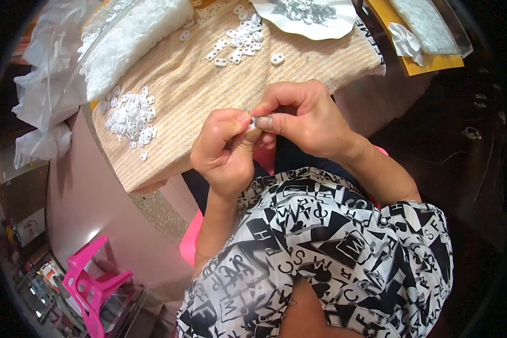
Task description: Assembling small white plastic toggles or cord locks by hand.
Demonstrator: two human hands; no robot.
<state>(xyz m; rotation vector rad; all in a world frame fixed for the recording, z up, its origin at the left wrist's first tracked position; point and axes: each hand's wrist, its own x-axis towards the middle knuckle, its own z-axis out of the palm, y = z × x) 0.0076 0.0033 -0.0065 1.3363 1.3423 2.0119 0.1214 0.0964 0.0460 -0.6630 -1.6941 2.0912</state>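
Note:
My left hand [224, 147] and my right hand [306, 117] meet in front of my body, just past the near edge of the cloth-covered table [203, 107]. Both are closed, thumbs and fingertips pinching together on a small white piece [253, 122]. Most of that piece is hidden by the fingers, so its full shape does not show. Beyond the hands lies a loose pile of small white two-holed plastic pieces [243, 40], with a single one [277, 58] apart from it. Another pile of small white pieces [132, 117] is on the left.
A clear bag packed with white pieces [138, 42] lies at the far left. At the back, a white sheet [310, 17] holds small dark metal bits. A second filled bag [425, 28] rests on a yellow surface at right. A pink stool [93, 281] stands lower left.

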